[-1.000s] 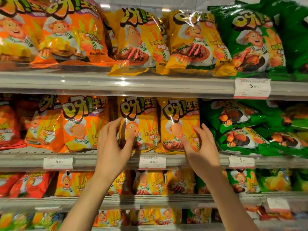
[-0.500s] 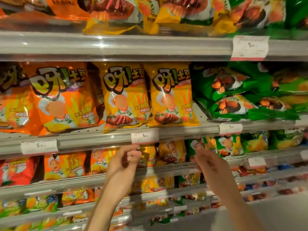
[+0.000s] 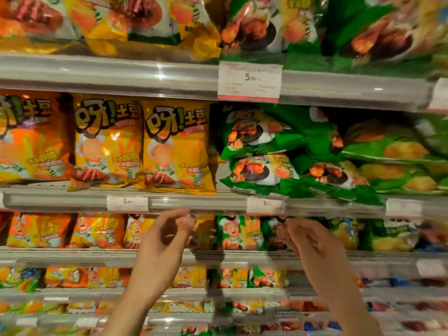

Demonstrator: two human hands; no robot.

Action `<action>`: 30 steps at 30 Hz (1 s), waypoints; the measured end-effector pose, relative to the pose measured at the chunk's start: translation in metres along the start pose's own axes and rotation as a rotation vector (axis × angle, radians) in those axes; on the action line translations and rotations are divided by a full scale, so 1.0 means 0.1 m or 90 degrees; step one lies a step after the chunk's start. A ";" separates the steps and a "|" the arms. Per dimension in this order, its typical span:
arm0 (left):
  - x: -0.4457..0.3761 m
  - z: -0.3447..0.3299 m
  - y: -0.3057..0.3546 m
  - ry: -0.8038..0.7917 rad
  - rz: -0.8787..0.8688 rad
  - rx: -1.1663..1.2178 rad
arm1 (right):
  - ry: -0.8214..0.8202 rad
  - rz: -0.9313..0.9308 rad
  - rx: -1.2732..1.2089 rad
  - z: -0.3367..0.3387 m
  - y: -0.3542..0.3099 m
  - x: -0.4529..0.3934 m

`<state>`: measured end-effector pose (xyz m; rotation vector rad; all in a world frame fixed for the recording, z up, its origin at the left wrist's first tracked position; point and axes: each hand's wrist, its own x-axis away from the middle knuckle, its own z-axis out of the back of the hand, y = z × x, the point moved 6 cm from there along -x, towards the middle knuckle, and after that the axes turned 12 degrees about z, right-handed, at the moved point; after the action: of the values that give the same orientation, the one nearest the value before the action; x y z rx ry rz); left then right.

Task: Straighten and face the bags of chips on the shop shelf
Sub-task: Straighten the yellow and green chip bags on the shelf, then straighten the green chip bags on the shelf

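Two yellow chip bags (image 3: 106, 144) (image 3: 175, 147) stand upright and face forward on the middle shelf (image 3: 194, 202), with an orange bag (image 3: 31, 139) to their left. To their right, green chip bags (image 3: 264, 151) lie flat and stacked, tilted at odd angles. My left hand (image 3: 162, 246) hangs below the shelf edge with loosely curled fingers and holds nothing. At the same height my right hand (image 3: 312, 246) is also empty, its fingers loosely curled, in front of the smaller bags one shelf down.
Above, a shelf (image 3: 121, 73) carries large yellow and green bags and a white price tag (image 3: 249, 81). Lower shelves hold small orange, yellow and green bags (image 3: 238, 232). Price labels (image 3: 127, 202) sit along the shelf edges.
Both hands let go of the yellow bags and dropped below the middle shelf edge. The view has shifted right, bringing the flat green bags toward the centre.
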<state>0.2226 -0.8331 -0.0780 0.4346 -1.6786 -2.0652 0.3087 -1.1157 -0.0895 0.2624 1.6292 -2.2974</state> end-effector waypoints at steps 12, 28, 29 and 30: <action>-0.03 -0.45 0.49 -0.005 -0.061 0.017 | 0.027 0.034 0.021 0.55 -0.07 -0.22; -0.61 -0.55 1.17 0.015 -0.118 -0.066 | 0.128 0.289 0.335 0.70 -0.84 -0.78; -0.69 -0.60 1.20 -0.002 -0.099 -0.074 | 0.107 0.273 0.367 0.70 -0.84 -0.88; -0.75 -0.64 1.23 -0.015 -0.082 -0.090 | 0.084 0.256 0.398 0.71 -0.84 -0.98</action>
<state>0.3359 -0.8683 0.0257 0.4852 -1.5406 -2.2736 0.3732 -1.1426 0.0405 0.8112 0.7556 -2.4194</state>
